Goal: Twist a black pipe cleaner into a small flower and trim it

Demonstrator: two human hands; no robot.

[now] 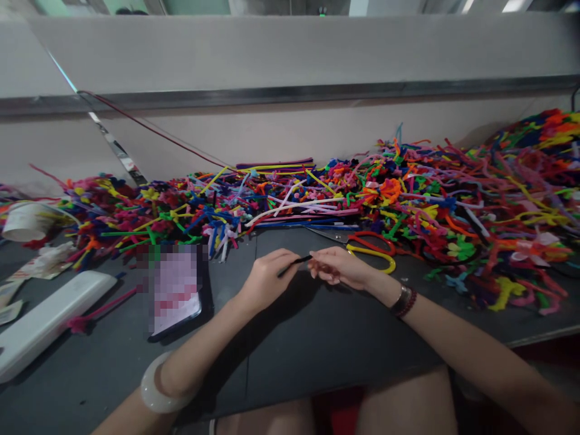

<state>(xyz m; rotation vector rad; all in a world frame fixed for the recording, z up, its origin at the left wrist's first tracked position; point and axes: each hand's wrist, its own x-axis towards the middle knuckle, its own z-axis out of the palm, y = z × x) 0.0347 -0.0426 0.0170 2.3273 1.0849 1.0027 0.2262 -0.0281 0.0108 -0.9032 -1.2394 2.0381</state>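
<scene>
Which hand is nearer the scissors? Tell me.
Right. The right hand is just in front of the scissors, near their handles; the left hand is farther off to their left.

The dark table carries heaped pipe cleaners, scissors, a phone and a white case.

Passage: table between forearms on the grip's near side. Obstructions: scissors and pipe cleaners beyond; phone leftward.
</scene>
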